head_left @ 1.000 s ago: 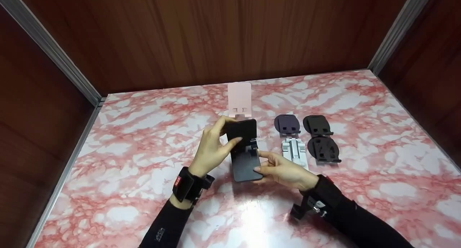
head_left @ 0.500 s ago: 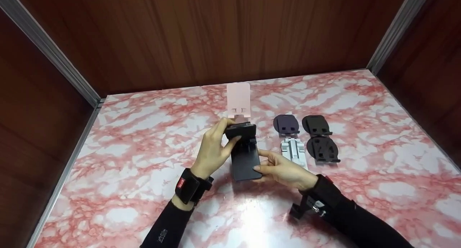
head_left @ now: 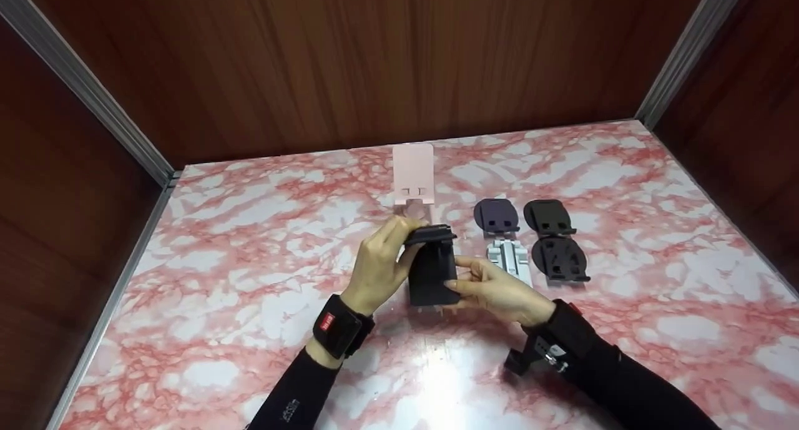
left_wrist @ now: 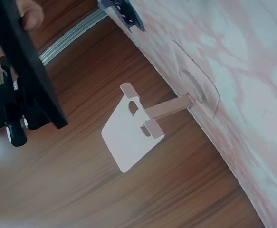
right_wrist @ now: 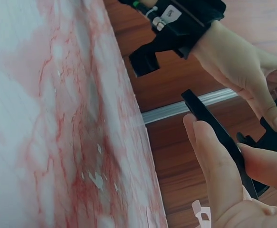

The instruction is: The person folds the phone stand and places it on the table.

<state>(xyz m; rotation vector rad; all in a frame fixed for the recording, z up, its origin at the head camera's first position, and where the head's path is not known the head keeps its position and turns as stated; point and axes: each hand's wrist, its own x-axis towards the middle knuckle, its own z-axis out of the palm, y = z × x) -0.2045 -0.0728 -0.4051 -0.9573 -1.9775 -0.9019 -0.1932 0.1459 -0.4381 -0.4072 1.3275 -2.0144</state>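
Both hands hold a black folding phone stand (head_left: 432, 277) above the table in the head view. My left hand (head_left: 377, 264) grips its upper plate (head_left: 432, 234), which now shows nearly edge-on. At the lower right, my right hand (head_left: 496, 289) pinches the flat base, thumb on top and fingers beneath. From the right wrist, the base (right_wrist: 214, 128) appears as a thin dark slab between thumb and fingers. In the left wrist view, the stand's hinge (left_wrist: 19, 107) juts from the slab. Just beyond the hands stands a pink phone stand (head_left: 414, 171), unfolded and upright.
Right of the hands lie folded stands: a purple one (head_left: 497, 216), a dark olive one (head_left: 548, 216), a black one (head_left: 562, 259) and a pale grey one (head_left: 509, 260), close to my right hand. Wood-grain panels (head_left: 399, 62) wall in the marbled table (head_left: 218, 280).
The black stand's upper plate has tilted from facing the camera to nearly edge-on, turned by my left hand. The stand has shifted slightly right. My right hand keeps its hold on the base.
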